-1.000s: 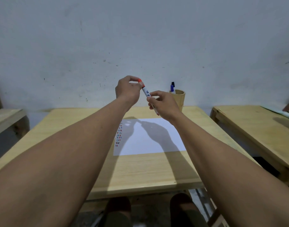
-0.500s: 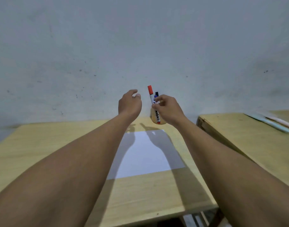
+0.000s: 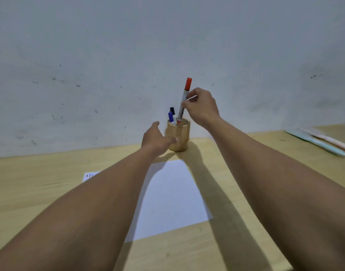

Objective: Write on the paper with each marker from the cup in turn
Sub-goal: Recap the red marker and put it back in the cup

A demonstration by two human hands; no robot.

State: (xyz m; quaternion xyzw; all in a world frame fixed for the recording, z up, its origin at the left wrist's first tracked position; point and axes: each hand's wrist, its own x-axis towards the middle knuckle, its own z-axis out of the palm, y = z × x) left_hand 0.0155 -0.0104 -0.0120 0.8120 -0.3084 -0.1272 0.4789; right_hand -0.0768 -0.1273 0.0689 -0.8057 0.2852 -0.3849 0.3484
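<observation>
Red-capped marker (image 3: 184, 102) stands almost upright, cap at the top, its lower end dipped just inside the mouth of the wooden cup (image 3: 178, 137). The right hand (image 3: 202, 108) pinches its white barrel, fingers (image 3: 185, 104) clamped on it at about mid-length. Two more markers sit in the cup beside it: a blue-capped marker (image 3: 170, 116) and, just behind, a dark-capped marker (image 3: 172, 110), both leaning slightly left. The left hand (image 3: 156, 138) is at the cup's left side, its fingers spread apart and the thumb across the cup's front; whether it actually presses the wood I cannot tell.

The cup stands near the far edge of the table (image 3: 30, 192), close to the wall. Just in front of it lies the white paper (image 3: 173, 196), flat, partly covered by the left forearm; a few small marks show at its far left corner. The table is pale yellowish wood with visible grain, crossed by the arms' dark shadows. Far to the right on it lie two pastel pens (image 3: 322, 142), one bluish and one pinkish, side by side. The wall (image 3: 167, 45) behind is grey-white plaster, scuffed and speckled with dark spots.
</observation>
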